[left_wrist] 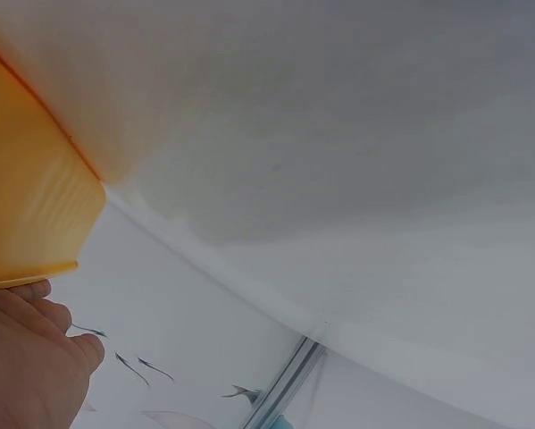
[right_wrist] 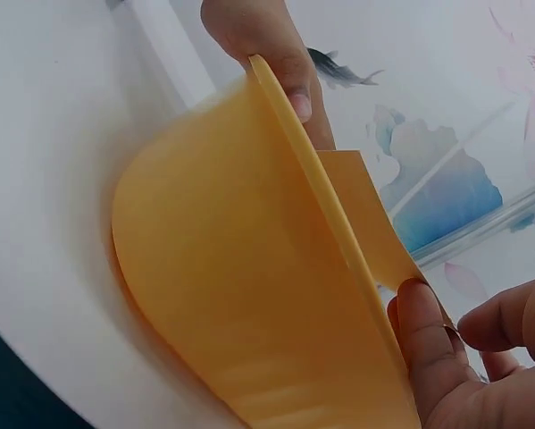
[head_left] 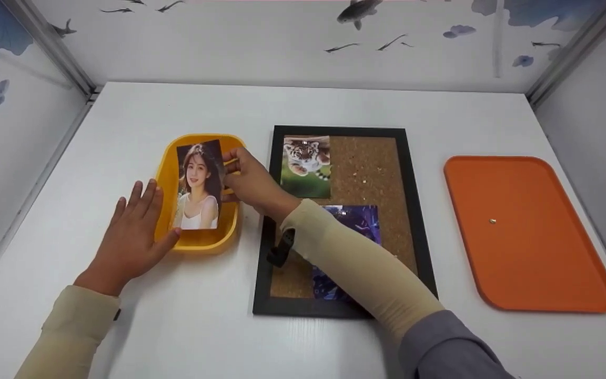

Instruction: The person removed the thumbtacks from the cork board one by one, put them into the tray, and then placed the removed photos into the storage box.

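A portrait photo (head_left: pixel 198 189) of a person in a white top stands over a yellow plastic basket (head_left: pixel 203 247). My right hand (head_left: pixel 253 181) pinches the photo by its right edge; in the right wrist view the thumb and fingers (right_wrist: pixel 423 326) hold that edge just above the basket's rim. On the opposite side, my left hand (head_left: pixel 133 237) lies with straight fingers against the basket's left rim. The left wrist view shows fingertips of that hand (left_wrist: pixel 30 357) at the rim. What lies inside the basket is mostly hidden by the photo.
Right of the basket lies a black-framed cork board (head_left: pixel 371 152) with a tiger photo (head_left: pixel 305 168) and a purple-blue picture (head_left: pixel 358 216), partly under the right forearm. Small shiny bits dot the cork. An orange tray (head_left: pixel 534 252) at right carries a small gold pin (head_left: pixel 492 221).
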Tool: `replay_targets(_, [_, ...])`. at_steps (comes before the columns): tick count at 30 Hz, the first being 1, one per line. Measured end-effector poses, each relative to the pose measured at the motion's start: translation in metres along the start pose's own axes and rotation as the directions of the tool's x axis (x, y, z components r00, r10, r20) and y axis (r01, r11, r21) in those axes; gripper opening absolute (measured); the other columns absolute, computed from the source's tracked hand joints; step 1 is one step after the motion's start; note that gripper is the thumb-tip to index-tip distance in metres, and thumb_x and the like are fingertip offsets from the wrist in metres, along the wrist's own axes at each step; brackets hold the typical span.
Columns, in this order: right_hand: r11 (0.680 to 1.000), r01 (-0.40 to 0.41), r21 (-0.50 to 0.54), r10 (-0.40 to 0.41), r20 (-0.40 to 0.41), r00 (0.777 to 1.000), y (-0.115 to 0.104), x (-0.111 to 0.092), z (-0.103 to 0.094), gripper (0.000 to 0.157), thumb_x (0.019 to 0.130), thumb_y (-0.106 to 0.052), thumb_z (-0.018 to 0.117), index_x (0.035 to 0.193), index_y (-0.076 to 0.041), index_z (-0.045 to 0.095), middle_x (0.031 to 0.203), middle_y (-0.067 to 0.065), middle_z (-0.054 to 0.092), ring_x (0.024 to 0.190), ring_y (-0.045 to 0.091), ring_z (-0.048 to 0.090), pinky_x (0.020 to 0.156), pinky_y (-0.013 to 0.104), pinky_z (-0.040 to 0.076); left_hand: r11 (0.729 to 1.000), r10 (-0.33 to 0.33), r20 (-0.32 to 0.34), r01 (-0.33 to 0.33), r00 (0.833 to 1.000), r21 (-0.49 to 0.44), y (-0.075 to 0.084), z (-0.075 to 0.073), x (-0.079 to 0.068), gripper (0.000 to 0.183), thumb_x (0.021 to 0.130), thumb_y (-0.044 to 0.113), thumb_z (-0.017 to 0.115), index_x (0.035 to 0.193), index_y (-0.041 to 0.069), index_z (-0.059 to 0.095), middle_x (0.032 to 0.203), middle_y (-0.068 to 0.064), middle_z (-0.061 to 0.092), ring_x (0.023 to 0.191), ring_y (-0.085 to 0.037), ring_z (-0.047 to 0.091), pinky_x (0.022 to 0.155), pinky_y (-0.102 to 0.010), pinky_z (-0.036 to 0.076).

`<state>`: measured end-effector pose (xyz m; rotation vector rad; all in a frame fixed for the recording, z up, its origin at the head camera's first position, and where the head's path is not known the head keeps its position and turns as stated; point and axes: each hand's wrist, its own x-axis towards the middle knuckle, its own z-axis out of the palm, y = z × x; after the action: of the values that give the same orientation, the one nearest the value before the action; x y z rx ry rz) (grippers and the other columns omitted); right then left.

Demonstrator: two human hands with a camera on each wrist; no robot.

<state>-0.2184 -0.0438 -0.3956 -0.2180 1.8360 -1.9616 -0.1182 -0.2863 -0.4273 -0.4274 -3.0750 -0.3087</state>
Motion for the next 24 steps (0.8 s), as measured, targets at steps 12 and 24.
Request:
replay_targets(12, [0.996,-0.073,-0.047,0.073,0.002,0.997,-0.004,0.008,0.019,0.028,0.097,0.004,0.058,0.118,-0.014,0.05,0.105,0.01,0.058,0.085,0.022,0.068,0.069,0.033,0.06,1.0,0.0,-0.003,0.0,1.0,-0.006,0.001,0.001,0.001,0.087,0.099,0.059,0.039,0.157,-0.001,0.012,0.165,-0.017,0.007,0.151,-0.033,-0.005,0.119,-0.052,-0.005])
replay_targets(24, [0.97,0.007,-0.243,0.009,0.065,0.998,-0.002,0.006,0.03,0.026,0.095,0.0,0.062,0.114,-0.014,0.05,0.099,0.008,0.061,0.083,0.018,0.065,0.073,0.026,0.058,1.0,0.005,-0.025,-0.006,1.0,-0.024,0.001,0.002,0.0,0.084,0.1,0.055,0.043,0.157,-0.001,0.016,0.164,-0.018,0.01,0.151,-0.034,-0.002,0.118,-0.054,-0.004])
